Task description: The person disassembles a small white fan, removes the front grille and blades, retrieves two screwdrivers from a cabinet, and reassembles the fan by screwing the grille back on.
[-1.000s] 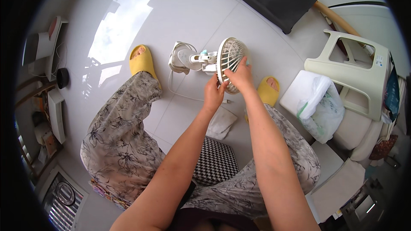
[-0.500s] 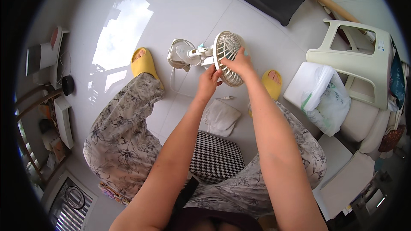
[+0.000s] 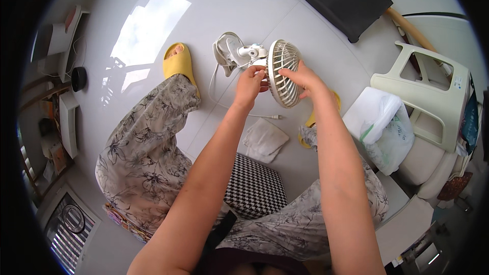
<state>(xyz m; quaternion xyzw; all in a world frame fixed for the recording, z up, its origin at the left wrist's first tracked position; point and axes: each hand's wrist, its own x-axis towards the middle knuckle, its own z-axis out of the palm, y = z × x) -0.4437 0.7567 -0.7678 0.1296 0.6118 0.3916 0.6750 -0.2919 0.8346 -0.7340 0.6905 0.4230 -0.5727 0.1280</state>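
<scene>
A small white clip-on fan (image 3: 286, 79) is held above the tiled floor between my hands, its round cage turned to the right. My right hand (image 3: 307, 78) grips the cage's right side, thumb over the wires. At the back rim of the cage, my left hand (image 3: 250, 84) has its fingers bent in close; what they press on is partly hidden. The fan's clip base (image 3: 229, 53) points to the left. A white power cord hangs from it and ends in a plug (image 3: 276, 117) on the floor.
A folded grey-white cloth (image 3: 265, 140) lies near a houndstooth stool (image 3: 256, 186) between my legs. Yellow slippers (image 3: 178, 63) are on my feet. To the right stand a cream plastic stool (image 3: 423, 84) and a white plastic bag (image 3: 389, 132). A black panel (image 3: 338, 0) lies beyond.
The fan has shifted slightly right in view, and its clip base has swung upward. My left hand has moved up against the back of the cage. My right hand keeps its grip.
</scene>
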